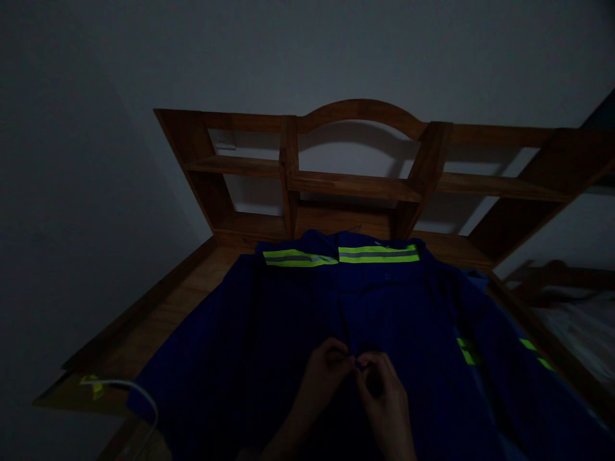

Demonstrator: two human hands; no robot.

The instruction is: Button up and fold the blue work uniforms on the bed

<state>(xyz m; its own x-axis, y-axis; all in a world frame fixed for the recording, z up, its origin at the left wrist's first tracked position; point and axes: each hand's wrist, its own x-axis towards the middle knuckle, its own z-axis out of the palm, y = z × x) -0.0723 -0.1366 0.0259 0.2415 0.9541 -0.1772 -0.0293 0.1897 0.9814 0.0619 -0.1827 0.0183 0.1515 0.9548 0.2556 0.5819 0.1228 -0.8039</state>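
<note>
A dark blue work jacket (384, 320) lay spread flat on a wooden bed (202, 288), its collar toward the far headboard (355, 186) and its sleeves reaching out to left and right. Yellow-green reflective bands (341, 256) crossed the shoulders, and shorter ones marked the right sleeve. Both hands met at the jacket's front opening, near the middle of the near edge. The left hand (324, 371) pinched the fabric edge there, its grip clenched on the jacket. The right hand (384, 390) touched it fingertip to fingertip, also pinching the front edge; the small thing between them was too dark to make out. A white cable (137, 394) curled at the bed's near left corner.
</note>
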